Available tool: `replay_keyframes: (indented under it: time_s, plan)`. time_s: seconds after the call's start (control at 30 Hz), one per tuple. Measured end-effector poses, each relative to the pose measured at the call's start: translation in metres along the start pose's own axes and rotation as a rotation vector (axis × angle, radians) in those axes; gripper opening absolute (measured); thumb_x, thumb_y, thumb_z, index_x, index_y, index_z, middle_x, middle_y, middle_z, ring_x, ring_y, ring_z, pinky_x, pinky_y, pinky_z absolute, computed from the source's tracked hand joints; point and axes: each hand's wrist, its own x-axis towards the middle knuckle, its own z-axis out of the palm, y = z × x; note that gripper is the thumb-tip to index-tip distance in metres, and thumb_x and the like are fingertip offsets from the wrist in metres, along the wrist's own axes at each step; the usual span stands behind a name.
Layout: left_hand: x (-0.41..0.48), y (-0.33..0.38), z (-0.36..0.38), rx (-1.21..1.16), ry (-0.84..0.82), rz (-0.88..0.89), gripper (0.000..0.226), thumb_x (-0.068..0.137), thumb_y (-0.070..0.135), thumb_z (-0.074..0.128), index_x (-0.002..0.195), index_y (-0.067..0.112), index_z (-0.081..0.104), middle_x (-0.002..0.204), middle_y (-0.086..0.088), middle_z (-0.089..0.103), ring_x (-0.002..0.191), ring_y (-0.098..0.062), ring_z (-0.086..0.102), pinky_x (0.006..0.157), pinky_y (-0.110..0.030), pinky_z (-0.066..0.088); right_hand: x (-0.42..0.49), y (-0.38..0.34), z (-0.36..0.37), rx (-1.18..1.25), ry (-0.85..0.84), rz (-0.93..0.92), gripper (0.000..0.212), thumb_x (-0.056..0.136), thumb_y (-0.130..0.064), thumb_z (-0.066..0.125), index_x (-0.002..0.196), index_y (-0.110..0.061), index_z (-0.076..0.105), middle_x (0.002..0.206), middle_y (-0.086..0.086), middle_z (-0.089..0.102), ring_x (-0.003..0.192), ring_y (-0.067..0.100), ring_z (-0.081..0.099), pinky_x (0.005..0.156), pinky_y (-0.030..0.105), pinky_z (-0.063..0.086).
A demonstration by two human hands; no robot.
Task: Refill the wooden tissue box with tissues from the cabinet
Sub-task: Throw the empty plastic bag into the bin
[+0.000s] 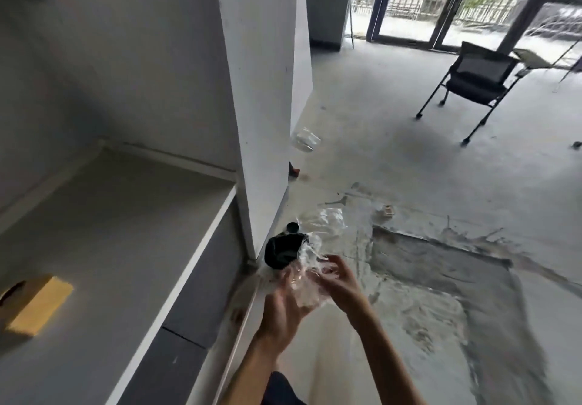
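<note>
Wooden tissue box (33,302): lies on the grey worktop (119,247) of the cabinet, at the far left of the view, well apart from both hands; a dark opening shows at its left end, and whether tissues are inside cannot be told.
Clear plastic wrap (307,278): crumpled, see-through film held between the two hands, low over the floor just right of the cabinet's base.
Left hand (283,313): palm turned inward, fingers curled against the underside of the wrap.
Right hand (335,281): fingers bent and pinched into the film from the right side.
Grip state: both hands are closed on the wrap, apparently squeezing or balling it up; blur hides the exact finger contact.
Black bin (282,252): a dark, bag-like container on the floor right beside the cabinet's upright panel (261,89), just beyond the hands; more clear film (324,222) lies past it.
Tissues: none visible anywhere in view.
Progress, as a judgement: the empty packaging suggests the tissue pack has been unwrapped, so the refill itself is probably done or nearly so.
Left to do, as a judgement: drop the wrap into the bin, and check the box is closed.
Elsewhere: a black chair (472,80) stands far off by the windows.
</note>
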Motion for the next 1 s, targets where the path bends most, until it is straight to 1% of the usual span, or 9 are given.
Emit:
replay_keyframes:
  time_s: [0.13, 0.23, 0.37, 0.47, 0.57, 0.7, 0.77, 0.9, 1.0]
  plan:
    - [0.031, 0.018, -0.01, 0.288, 0.012, 0.043, 0.047, 0.088, 0.031, 0.064, 0.134, 0.033, 0.051, 0.136, 0.0, 0.057, 0.12, -0.029, 0.06, 0.096, -0.054, 0.051, 0.021, -0.001, 0.002, 0.155, -0.117, 0.147, 0.048, 0.079, -0.032, 0.07, 0.116, -0.003, 0.059, 0.106, 0.021, 0.063, 0.073, 0.02, 0.064, 0.06, 0.026, 0.054]
    - [0.06, 0.037, -0.03, 0.36, 0.14, 0.048, 0.037, 0.078, 0.023, 0.073, 0.113, 0.028, 0.061, 0.123, -0.011, 0.064, 0.097, -0.033, 0.07, 0.083, -0.055, 0.056, 0.055, -0.001, 0.007, 0.302, -0.398, 0.345, 0.049, 0.091, -0.047, 0.055, 0.118, -0.007, 0.064, 0.101, 0.016, 0.064, 0.085, 0.025, 0.065, 0.078, 0.035, 0.056]
    - [0.111, 0.065, -0.05, 0.49, 0.351, 0.064, 0.017, 0.081, 0.01, 0.072, 0.083, 0.02, 0.058, 0.086, -0.008, 0.066, 0.075, -0.025, 0.064, 0.059, -0.031, 0.055, 0.099, -0.029, 0.011, -0.119, -0.585, 0.363, 0.07, 0.08, -0.055, 0.065, 0.14, -0.022, 0.048, 0.14, 0.002, 0.052, 0.117, 0.017, 0.057, 0.096, 0.029, 0.049]
    - [0.154, 0.086, -0.054, 0.466, 0.48, 0.039, 0.018, 0.082, 0.002, 0.064, 0.078, 0.017, 0.054, 0.077, -0.006, 0.061, 0.071, -0.021, 0.057, 0.054, -0.026, 0.047, 0.131, -0.04, 0.02, -0.582, -0.406, 0.058, 0.074, 0.086, -0.038, 0.069, 0.149, -0.032, 0.03, 0.144, -0.008, 0.034, 0.12, 0.006, 0.041, 0.103, 0.021, 0.039]
    - [0.194, 0.103, -0.044, 0.472, 0.402, -0.044, 0.013, 0.067, 0.01, 0.059, 0.079, 0.013, 0.054, 0.074, -0.006, 0.059, 0.063, -0.019, 0.053, 0.047, -0.021, 0.04, 0.169, -0.034, 0.029, -0.553, -0.35, 0.051, 0.086, 0.077, -0.033, 0.078, 0.148, -0.036, 0.03, 0.136, -0.001, 0.03, 0.114, 0.018, 0.044, 0.104, 0.032, 0.042]
    - [0.263, 0.093, -0.049, 0.369, 0.202, -0.202, 0.017, 0.071, 0.012, 0.056, 0.088, 0.013, 0.057, 0.087, -0.013, 0.063, 0.075, -0.026, 0.061, 0.056, -0.026, 0.046, 0.241, 0.016, 0.04, -0.65, -0.195, 0.039, 0.083, 0.066, -0.048, 0.077, 0.139, -0.028, 0.042, 0.119, 0.007, 0.049, 0.101, 0.019, 0.051, 0.088, 0.028, 0.044]
    - [0.316, 0.077, -0.075, 0.188, 0.185, -0.292, 0.03, 0.079, 0.025, 0.055, 0.106, 0.013, 0.062, 0.101, -0.016, 0.067, 0.083, -0.027, 0.065, 0.062, -0.03, 0.048, 0.288, 0.048, 0.037, -0.532, -0.124, 0.047, 0.069, 0.063, -0.048, 0.075, 0.125, -0.026, 0.053, 0.11, 0.005, 0.056, 0.094, 0.02, 0.059, 0.083, 0.034, 0.051]
    - [0.428, 0.02, -0.155, 0.008, 0.326, -0.362, 0.05, 0.091, 0.041, 0.053, 0.134, 0.017, 0.053, 0.126, -0.013, 0.061, 0.114, -0.03, 0.056, 0.087, -0.05, 0.053, 0.396, 0.147, 0.017, 0.088, -0.059, 0.411, 0.044, 0.081, -0.006, 0.074, 0.12, -0.007, 0.055, 0.092, 0.009, 0.065, 0.069, 0.021, 0.064, 0.064, 0.032, 0.058]
    - [0.49, -0.026, -0.215, 0.273, 0.629, -0.248, 0.03, 0.096, 0.018, 0.046, 0.125, 0.014, 0.057, 0.108, -0.01, 0.056, 0.096, -0.02, 0.053, 0.077, -0.049, 0.056, 0.46, 0.234, 0.006, 0.219, 0.033, 0.505, 0.04, 0.081, -0.005, 0.072, 0.116, -0.014, 0.056, 0.109, 0.023, 0.059, 0.074, 0.025, 0.064, 0.064, 0.028, 0.058]
